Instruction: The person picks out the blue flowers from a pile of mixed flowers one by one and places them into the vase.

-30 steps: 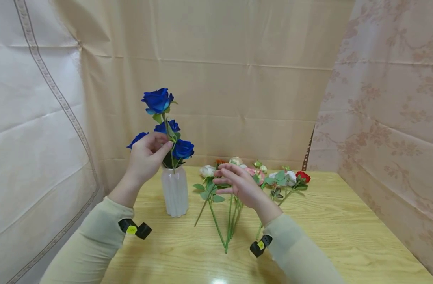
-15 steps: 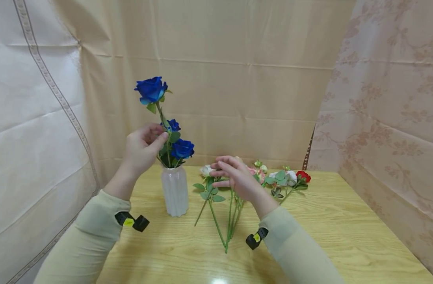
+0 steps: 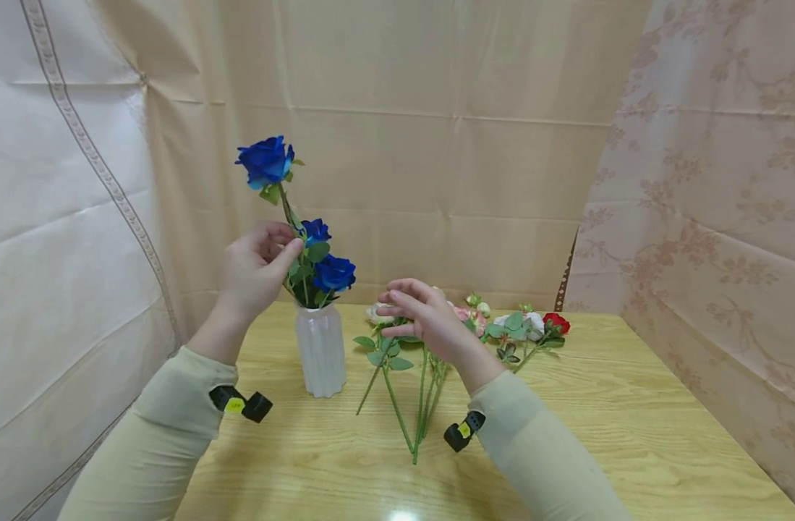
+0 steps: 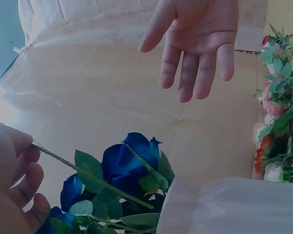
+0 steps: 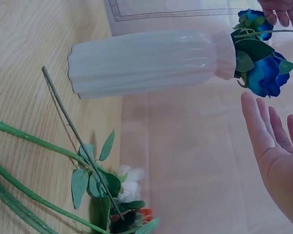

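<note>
Between thumb and fingers, my left hand [image 3: 257, 271] pinches the stem of a tall blue rose [image 3: 265, 162] above the mouth of a white ribbed vase [image 3: 320, 354]. That rose leans left, its stem running down toward the vase's opening. Other blue roses [image 3: 335, 273] with green leaves stand in the vase, partly hidden behind the left hand. My right hand [image 3: 430, 318] hovers to the right of the vase with fingers spread and nothing held. In the right wrist view its fingertips are near a blue rose [image 5: 267, 75].
Several artificial flowers lie on the wooden table [image 3: 566, 420] right of the vase, including white and pink ones [image 3: 473, 322] and a red rose [image 3: 556, 324]. Their green stems [image 3: 397, 412] point toward the front. A beige curtain [image 3: 436, 145] hangs behind.
The left hand has moved up and left with the tall blue rose, which now leans further left. The right hand has shifted slightly left and up.
</note>
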{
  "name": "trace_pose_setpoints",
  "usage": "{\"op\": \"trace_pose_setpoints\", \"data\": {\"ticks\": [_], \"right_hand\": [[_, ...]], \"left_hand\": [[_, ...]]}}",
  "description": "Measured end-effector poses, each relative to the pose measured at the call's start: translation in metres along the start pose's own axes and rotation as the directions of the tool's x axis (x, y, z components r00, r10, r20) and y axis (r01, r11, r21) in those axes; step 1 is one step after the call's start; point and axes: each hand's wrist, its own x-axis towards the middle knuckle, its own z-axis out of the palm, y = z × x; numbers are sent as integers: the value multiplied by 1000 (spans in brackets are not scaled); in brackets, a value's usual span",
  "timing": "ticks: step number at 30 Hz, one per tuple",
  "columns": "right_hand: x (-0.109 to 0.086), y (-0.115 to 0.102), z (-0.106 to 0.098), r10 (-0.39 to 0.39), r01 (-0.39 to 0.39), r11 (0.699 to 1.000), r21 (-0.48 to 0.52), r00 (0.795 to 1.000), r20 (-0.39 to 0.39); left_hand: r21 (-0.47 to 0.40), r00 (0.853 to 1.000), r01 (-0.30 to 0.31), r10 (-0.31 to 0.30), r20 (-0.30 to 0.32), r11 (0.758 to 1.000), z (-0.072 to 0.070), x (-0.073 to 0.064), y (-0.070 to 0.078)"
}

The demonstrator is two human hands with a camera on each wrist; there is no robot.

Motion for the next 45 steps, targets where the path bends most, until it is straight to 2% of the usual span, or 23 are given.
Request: {"op": "trace_pose_setpoints", "data": {"ticks": [5, 13, 19, 23, 29, 34, 41, 45], "right_hand": [[-1, 3, 0, 11, -11, 1000, -11, 1000, -5], [-6, 15, 1, 33, -35, 999, -39, 999, -36], [-7, 26, 2, 57, -59, 997, -56, 998, -39], [-8, 32, 3, 71, -73, 996, -58, 997, -32], [-7, 42, 6, 88, -89, 994, -63, 996, -22], [-7, 49, 7, 102, -102, 992, -79, 995, -12], [-8, 53, 8, 118, -119, 988, -99, 993, -17], [-9, 52, 8, 121, -122, 988, -99, 993, -13]], "left_hand": [[2, 1000, 0, 0, 7, 1000, 6, -6, -6], [1, 999, -40, 40, 7, 999, 15, -19, -18], [18, 999, -30, 29, 19, 999, 23, -31, -29], [24, 1000, -13, 12, 28, 1000, 26, -39, -37], [112, 998, -3, -5, 70, 994, 28, -50, -47], [145, 994, 27, -42, 105, 989, 30, -60, -54], [161, 983, 104, -126, 134, 981, 32, -64, -60], [150, 984, 101, -121, 134, 984, 31, -65, -61]]}}
